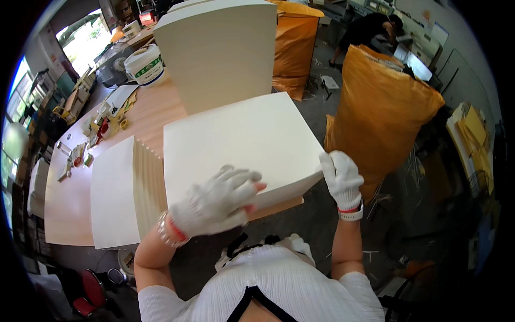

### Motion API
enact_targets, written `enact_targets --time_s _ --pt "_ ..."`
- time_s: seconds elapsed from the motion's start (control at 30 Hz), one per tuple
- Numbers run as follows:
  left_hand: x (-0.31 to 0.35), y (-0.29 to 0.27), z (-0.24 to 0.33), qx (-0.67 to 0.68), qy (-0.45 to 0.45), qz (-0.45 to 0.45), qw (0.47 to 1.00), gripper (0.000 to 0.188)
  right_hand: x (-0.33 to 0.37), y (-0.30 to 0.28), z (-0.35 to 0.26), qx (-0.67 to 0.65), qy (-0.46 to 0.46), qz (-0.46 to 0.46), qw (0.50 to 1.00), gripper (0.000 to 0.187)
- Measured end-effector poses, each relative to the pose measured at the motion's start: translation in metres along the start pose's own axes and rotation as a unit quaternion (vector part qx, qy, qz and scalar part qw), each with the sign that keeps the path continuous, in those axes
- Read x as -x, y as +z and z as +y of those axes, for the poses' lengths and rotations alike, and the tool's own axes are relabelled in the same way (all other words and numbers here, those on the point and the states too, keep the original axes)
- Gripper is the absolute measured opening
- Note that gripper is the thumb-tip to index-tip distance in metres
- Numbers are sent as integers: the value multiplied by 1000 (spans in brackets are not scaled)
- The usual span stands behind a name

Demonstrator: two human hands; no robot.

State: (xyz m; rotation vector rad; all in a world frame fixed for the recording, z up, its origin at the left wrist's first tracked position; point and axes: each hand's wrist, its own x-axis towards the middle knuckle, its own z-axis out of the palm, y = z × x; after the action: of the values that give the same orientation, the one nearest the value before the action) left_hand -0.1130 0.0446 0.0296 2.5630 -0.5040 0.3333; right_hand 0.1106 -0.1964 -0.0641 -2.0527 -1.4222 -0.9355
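Note:
A thick stack of large white paper sheets [236, 139] lies in front of me at the table's right end. My left hand [217, 201], in a white knit glove with bare fingertips showing, is over the stack's near left part. Its fingers are stretched and somewhat blurred, with nothing in them. At the stack's near right corner, my right hand [342, 177], also gloved, has its fingers curled round the edge; how many sheets it grips is hidden. To the left, another pile of white sheets [115, 196] shows several separate layers along its side.
A tall white stack [220, 59] stands behind the sheets. Large orange sacks [375, 118] stand on the right, near a bending person [370, 32]. On the wooden table [70, 214] are a white bucket [144, 65], a fan [113, 64] and tape rolls [105, 129]. Paper scraps litter the floor.

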Motion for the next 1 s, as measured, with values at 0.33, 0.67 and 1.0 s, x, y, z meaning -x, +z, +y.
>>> enact_targets --time_s 0.33,0.67,1.0 --pt "-62 58 -50 -41 -50 -5 998 10 -70 3 -16 -168 61 44 983 42" --pt "-58 50 -47 192 -160 -1 968 21 -47 20 -9 20 -21 115 993 38" --pt "-50 61 -51 193 -144 77 967 41 -43 18 -9 4 -30 106 994 36"
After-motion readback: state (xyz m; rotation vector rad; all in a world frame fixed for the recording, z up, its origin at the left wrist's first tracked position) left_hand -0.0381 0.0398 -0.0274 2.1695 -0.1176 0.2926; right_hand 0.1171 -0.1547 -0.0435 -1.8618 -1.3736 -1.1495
